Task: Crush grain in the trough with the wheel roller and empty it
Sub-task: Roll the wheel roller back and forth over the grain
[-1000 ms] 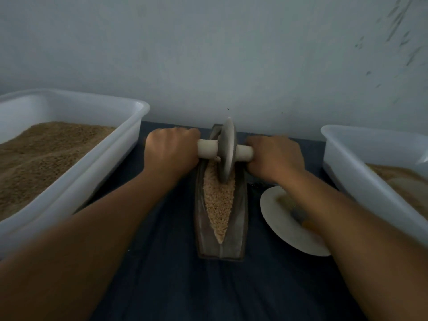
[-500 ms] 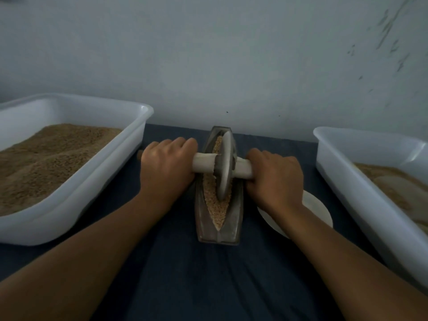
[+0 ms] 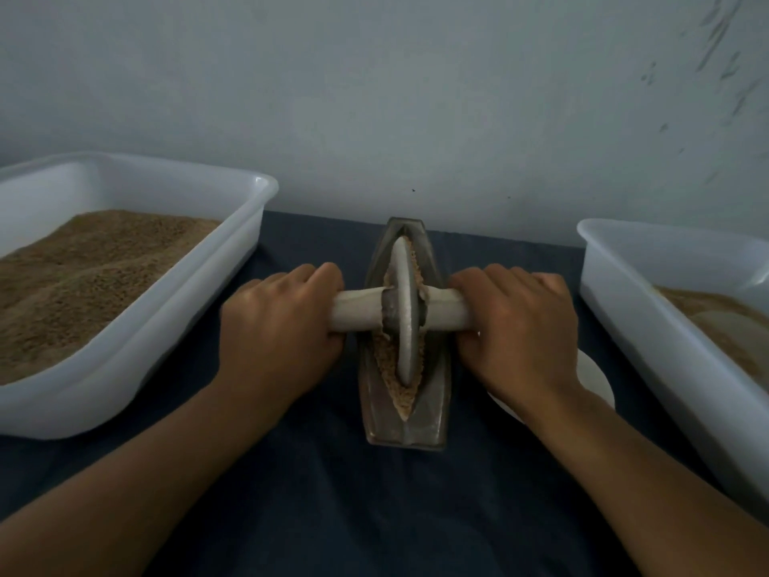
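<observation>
A narrow boat-shaped metal trough [image 3: 437, 414] lies lengthwise on the dark cloth, holding tan grain [image 3: 401, 399] along its groove. The wheel roller [image 3: 405, 310], a grey disc on a pale wooden axle, stands upright in the groove near the trough's middle. My left hand [image 3: 279, 326] grips the left end of the axle. My right hand [image 3: 520, 326] grips the right end. Both fists hide the axle tips.
A white plastic tub [image 3: 199, 326] of brown grain stands at the left. Another white tub [image 3: 649, 339] with ground material stands at the right. A white plate [image 3: 595, 376] lies partly under my right wrist. The wall rises just behind the trough.
The roller has come toward me along the groove, from the far end of the trough to about its middle, with both hands still around the axle.
</observation>
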